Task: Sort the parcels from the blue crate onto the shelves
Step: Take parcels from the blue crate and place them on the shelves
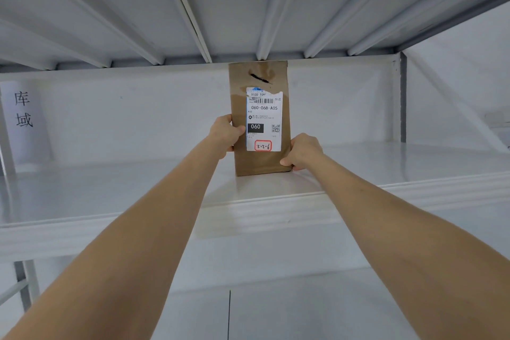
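Head camera faces the shelf (110,190) closely, perhaps tilted upward.

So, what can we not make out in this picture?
In the head view:
- blue crate: outside the frame.
- back of parcel: faces away.
- small print on label: too small; top corner torn off.
- fingers of left hand: behind the parcel.

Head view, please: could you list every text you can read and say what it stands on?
"502D T09", cut off by a tear: white label on the brown parcel.
"060-06B-A05": same label.
"A05": same label.
"060", white on black: same label.
"3-2-6", handwritten in a red frame: same label.
"库" above "域": paper sheet at far left.
The label's remaining print is too small to read.
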Demonstrator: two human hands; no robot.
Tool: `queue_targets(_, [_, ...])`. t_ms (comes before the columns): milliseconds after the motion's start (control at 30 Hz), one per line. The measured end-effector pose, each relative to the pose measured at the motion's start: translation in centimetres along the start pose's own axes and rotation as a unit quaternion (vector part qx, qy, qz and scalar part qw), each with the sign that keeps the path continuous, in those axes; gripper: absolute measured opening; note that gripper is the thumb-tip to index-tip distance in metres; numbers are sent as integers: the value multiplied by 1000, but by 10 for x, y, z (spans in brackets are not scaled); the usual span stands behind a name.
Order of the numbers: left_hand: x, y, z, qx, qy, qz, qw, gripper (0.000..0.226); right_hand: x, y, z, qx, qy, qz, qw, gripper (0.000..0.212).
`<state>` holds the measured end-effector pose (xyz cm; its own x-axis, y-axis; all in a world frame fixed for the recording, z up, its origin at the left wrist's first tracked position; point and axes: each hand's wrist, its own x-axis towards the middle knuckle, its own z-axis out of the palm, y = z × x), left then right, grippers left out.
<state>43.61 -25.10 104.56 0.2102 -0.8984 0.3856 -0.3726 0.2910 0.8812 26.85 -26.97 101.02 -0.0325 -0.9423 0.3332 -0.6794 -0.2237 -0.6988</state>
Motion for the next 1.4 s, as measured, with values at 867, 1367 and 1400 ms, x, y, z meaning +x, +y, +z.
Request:
queue_targets(867, [-34,9,-5,50,-9,-29,998,45,-30,-12,-1,-80,1,-25,996,13])
queue_targets(1367, [-85,19,1,199,97,79,972,51,-88,3,-33,-98,93,-75,988,46])
queue_targets(1400, [-92,21,5,201,101,88,970,51,-94,7,-38,-95,97,-84,987,48])
